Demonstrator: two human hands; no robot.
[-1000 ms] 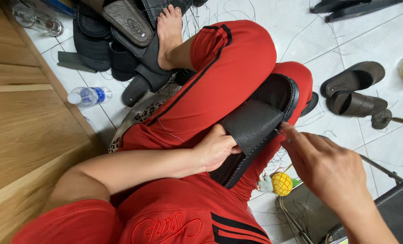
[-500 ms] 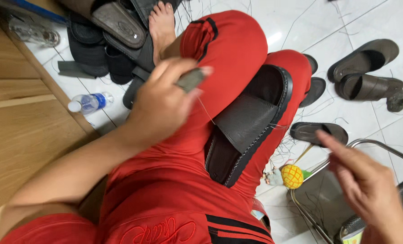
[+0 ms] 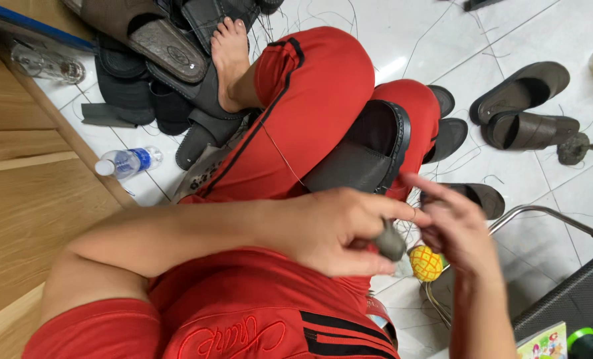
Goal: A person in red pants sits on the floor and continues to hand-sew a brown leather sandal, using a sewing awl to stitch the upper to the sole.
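White floor tiles (image 3: 403,26) lie beneath a seated person in red trousers, with wooden boards (image 3: 24,199) at far left. Well left of the grip, a small clear water bottle (image 3: 127,161) with a blue label lies on the tiles. The left hand (image 3: 333,229) pinches a small grey tool (image 3: 391,243), a thin thread (image 3: 280,153) running up from it. Just above, a black sandal (image 3: 366,156) rests on the knee. The right hand (image 3: 453,226) is blurred; whether it grasps anything is unclear. Below right sits a yellow ball (image 3: 426,263).
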